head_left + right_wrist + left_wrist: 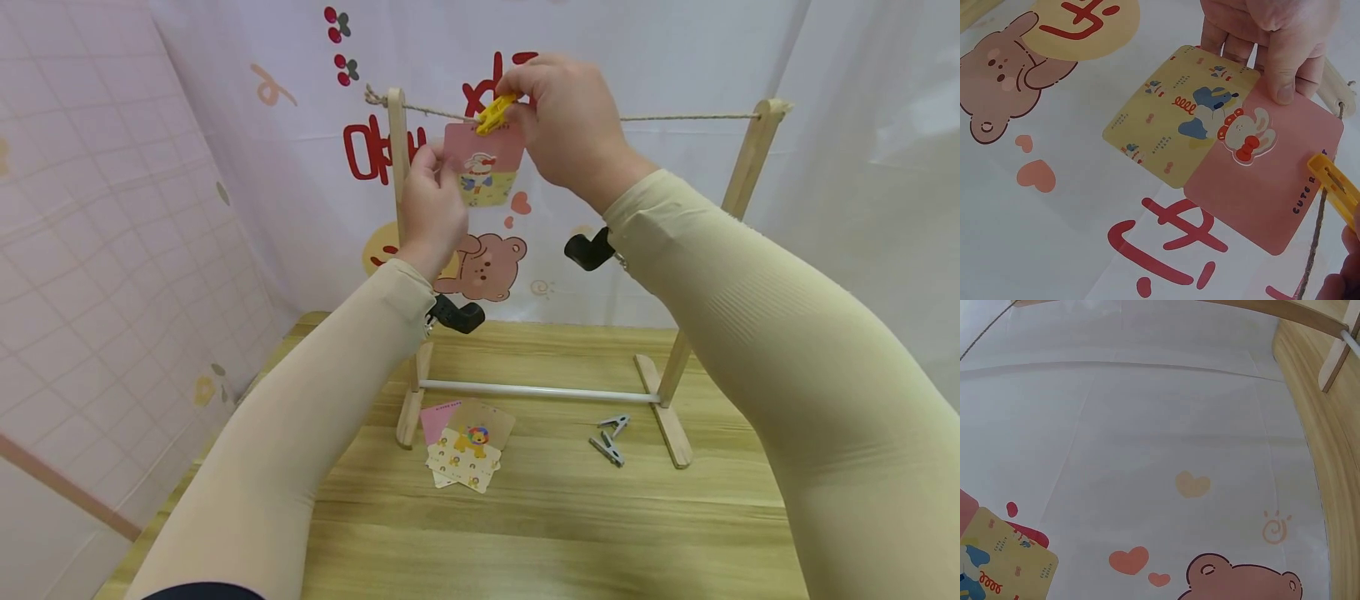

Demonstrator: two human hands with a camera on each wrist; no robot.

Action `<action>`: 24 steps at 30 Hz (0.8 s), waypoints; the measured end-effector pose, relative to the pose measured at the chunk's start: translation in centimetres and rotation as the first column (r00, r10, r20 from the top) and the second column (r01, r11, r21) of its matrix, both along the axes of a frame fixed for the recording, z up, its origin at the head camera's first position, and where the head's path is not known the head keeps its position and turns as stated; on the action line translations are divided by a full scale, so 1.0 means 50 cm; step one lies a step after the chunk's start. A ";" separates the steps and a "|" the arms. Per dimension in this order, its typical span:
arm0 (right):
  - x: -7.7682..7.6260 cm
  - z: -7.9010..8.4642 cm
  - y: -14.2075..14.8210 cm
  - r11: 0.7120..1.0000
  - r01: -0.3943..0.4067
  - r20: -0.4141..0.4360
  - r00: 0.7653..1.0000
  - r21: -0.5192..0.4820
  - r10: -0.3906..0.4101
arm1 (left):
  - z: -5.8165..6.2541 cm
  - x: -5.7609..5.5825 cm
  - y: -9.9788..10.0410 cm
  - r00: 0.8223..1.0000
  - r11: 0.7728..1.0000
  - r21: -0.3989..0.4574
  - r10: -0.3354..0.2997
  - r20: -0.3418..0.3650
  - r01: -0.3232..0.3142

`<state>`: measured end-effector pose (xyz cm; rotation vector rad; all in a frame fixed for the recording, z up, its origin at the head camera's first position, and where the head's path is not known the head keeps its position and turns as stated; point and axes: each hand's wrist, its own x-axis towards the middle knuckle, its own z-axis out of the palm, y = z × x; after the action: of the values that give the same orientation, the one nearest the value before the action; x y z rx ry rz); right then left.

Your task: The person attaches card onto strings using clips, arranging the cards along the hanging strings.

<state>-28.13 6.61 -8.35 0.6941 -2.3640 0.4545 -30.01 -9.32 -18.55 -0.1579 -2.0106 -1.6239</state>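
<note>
A pink and yellow card with a rabbit picture hangs at the rope. My left hand pinches its left edge, thumb on the printed face in the right wrist view. Between thumb and fingers my right hand grips a yellow clothespin. The clothespin's tip lies over the card's top edge, by the lettering and the rope. Whether it bites both card and rope I cannot tell. Only part of the card shows in the left wrist view, without the hand.
Wooden posts hold the rope above a white crossbar. Several overlapping cards lie on the wooden table, left of two grey clothespins. A printed cloth hangs behind the stand.
</note>
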 end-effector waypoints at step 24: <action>-0.010 -0.008 -0.003 0.998 -0.028 0.029 0.999 0.047 0.027 | -0.022 0.000 0.001 0.999 0.999 -0.037 0.024 -0.035 -0.025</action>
<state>-28.61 6.44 -8.73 0.7475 -2.4017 0.4240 -30.03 -9.28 -19.63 -0.1734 -2.0106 -1.5588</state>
